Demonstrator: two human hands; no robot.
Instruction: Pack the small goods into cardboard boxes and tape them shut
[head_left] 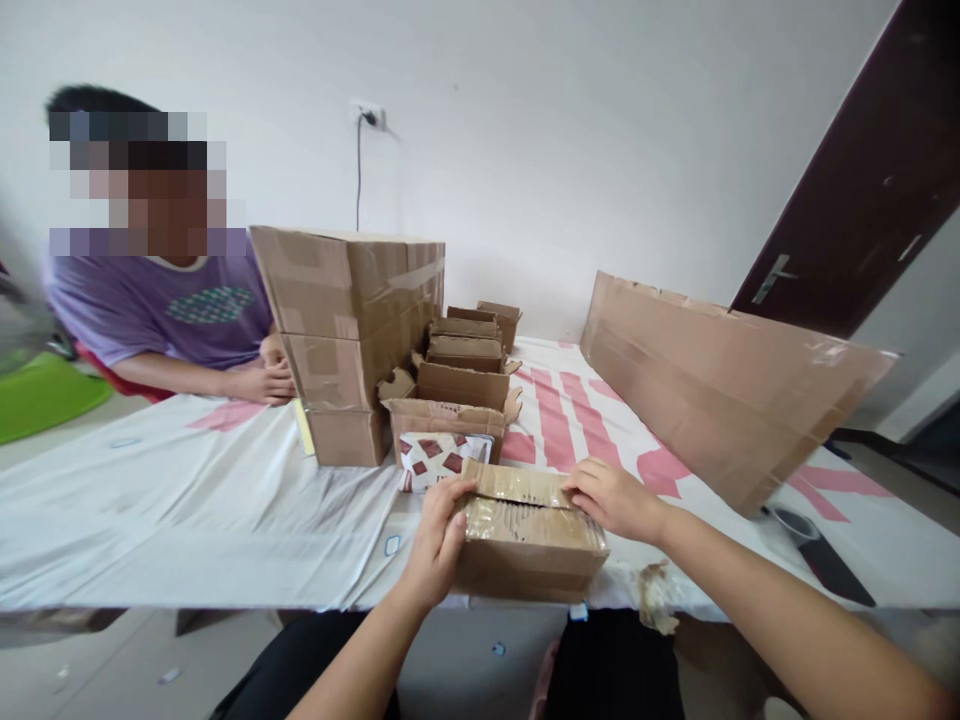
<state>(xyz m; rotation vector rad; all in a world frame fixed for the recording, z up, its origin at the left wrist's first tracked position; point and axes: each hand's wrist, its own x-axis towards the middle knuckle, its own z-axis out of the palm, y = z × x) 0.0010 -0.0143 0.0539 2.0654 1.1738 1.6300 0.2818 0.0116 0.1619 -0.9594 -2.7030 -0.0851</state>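
A small cardboard box (525,545) with taped flaps sits at the near edge of the table. My left hand (439,540) grips its left end, thumb on the top flap. My right hand (615,497) lies on the top right flap, fingers curled over its far edge. Just behind the box lies a white packet with dark red patches (439,457).
A row of open small boxes (461,385) runs away from me beside a stack of large taped cartons (349,330). A long flat carton (720,385) leans at the right. A tape dispenser (814,545) lies at right. Another person in a purple shirt (180,310) sits at the far left.
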